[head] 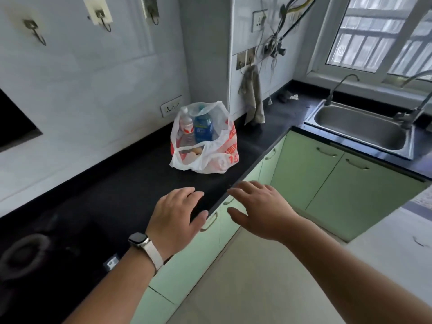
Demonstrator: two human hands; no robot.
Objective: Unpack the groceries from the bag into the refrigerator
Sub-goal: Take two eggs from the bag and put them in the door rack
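Two grips spread (fingers loose): left hand (174,215), right hand (259,211) | one bag (210,160) on counter (117,195) | two bottles (203,127) inside

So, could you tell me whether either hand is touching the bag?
Apart: the head view shows bare counter between the bag and the left hand and right hand.

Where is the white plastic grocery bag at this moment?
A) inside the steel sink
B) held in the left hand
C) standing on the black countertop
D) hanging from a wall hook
C: the white plastic grocery bag stands on the black countertop, while the left hand and the right hand hover open, short of it.
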